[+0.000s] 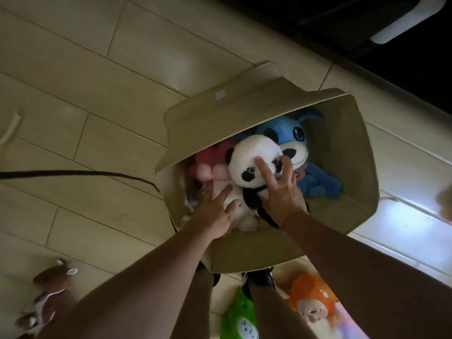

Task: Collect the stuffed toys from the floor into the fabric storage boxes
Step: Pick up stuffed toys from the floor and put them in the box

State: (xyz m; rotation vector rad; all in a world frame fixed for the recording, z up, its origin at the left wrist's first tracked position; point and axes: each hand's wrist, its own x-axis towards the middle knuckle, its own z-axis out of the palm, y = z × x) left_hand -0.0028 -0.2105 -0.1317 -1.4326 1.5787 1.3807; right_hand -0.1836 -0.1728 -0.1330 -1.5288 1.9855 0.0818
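Note:
A beige fabric storage box (352, 152) stands open on the floor, its lid flap folded back to the left. Inside lie a blue plush dog (291, 135) and a pink plush toy (210, 162). A black-and-white panda plush (247, 162) sits on top of them, inside the box. My left hand (215, 211) presses on the panda's white body with fingers spread. My right hand (281, 192) rests on the panda's head and black arm, fingers apart around it.
On the wood-pattern floor near my feet lie a brown plush animal (51, 287), a green plush (241, 319) and an orange plush (313, 302). A black cord (80, 172) runs across the floor to the box. Dark furniture (367, 25) stands at the top right.

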